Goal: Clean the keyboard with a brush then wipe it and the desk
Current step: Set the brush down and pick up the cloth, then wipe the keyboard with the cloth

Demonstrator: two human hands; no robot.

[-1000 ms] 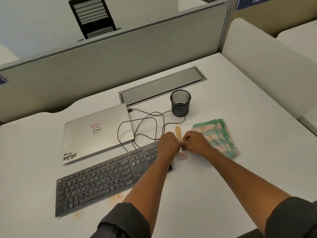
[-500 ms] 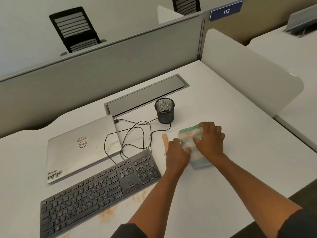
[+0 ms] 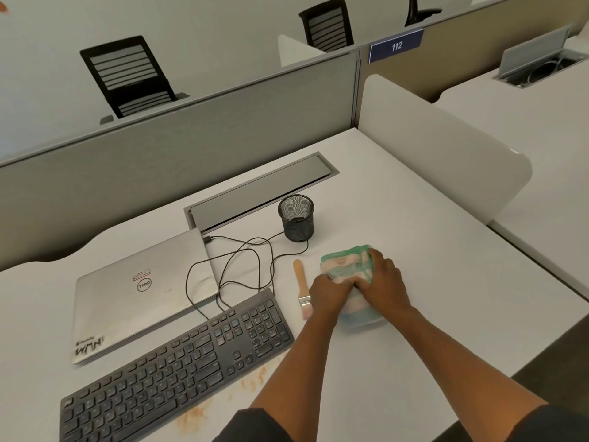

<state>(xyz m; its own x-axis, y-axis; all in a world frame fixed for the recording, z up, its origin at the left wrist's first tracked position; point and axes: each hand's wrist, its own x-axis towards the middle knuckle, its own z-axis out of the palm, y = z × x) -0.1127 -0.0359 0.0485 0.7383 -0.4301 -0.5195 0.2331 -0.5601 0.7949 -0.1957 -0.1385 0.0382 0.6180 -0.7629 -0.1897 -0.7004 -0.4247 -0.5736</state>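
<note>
A green and pink checked cloth (image 3: 345, 261) lies bunched on the white desk (image 3: 446, 282), right of the keyboard. My left hand (image 3: 328, 295) grips its near left edge with curled fingers. My right hand (image 3: 384, 283) holds the cloth from the right, fingers curled over its top. A small brush (image 3: 301, 283) with a wooden handle lies on the desk just left of my left hand, touched by neither hand. The dark keyboard (image 3: 178, 362) sits at the front left, with orange-brown stains (image 3: 251, 382) on the desk along its near edge.
A shut silver laptop (image 3: 140, 291) lies behind the keyboard, its black cable (image 3: 242, 266) looping across the desk. A black mesh cup (image 3: 296, 216) stands behind the cloth, before a grey cable hatch (image 3: 261, 193). Partitions close the desk at the back and right (image 3: 446, 148).
Both hands let go of the brush, which now lies on the desk, and moved right onto the cloth, gathering it from flat into a bunch. The camera view shifted right.
</note>
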